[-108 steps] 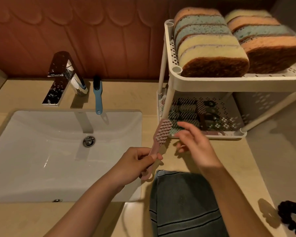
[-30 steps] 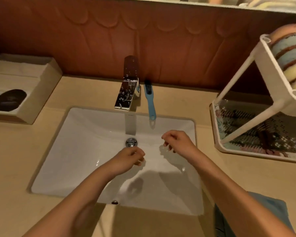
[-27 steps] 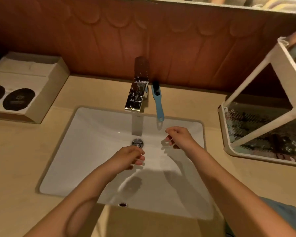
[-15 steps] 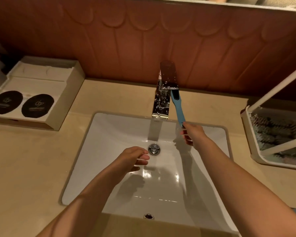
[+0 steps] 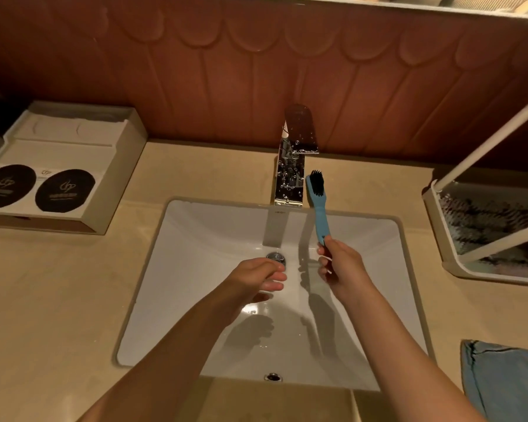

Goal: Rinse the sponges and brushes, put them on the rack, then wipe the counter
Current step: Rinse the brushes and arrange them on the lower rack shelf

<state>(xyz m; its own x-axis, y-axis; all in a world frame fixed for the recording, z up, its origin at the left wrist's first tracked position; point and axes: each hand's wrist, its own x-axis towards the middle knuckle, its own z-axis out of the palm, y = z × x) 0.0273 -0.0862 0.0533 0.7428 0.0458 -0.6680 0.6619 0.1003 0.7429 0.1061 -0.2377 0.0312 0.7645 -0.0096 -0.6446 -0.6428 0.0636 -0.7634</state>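
A blue brush (image 5: pixel 318 205) with black bristles stands nearly upright over the back of the white sink (image 5: pixel 195 269), just right of the chrome faucet (image 5: pixel 293 166). My right hand (image 5: pixel 337 264) grips the bottom of its handle. Empty, my left hand (image 5: pixel 258 278) hovers over the basin near the drain (image 5: pixel 276 257), fingers relaxed and pointing right. No water stream is visible. The white rack (image 5: pixel 445 239) stands at the right edge, with dark brushes lying on its lower shelf.
A beige box (image 5: pixel 83 166) with two black round items sits on the counter at the left. A blue cloth (image 5: pixel 506 379) lies on the beige counter at the lower right. A red-brown panelled wall rises behind the faucet.
My right hand reached the blue brush beside the faucet, took its handle and lifted it over the sink. The left hand stayed over the basin. The view shifted left.
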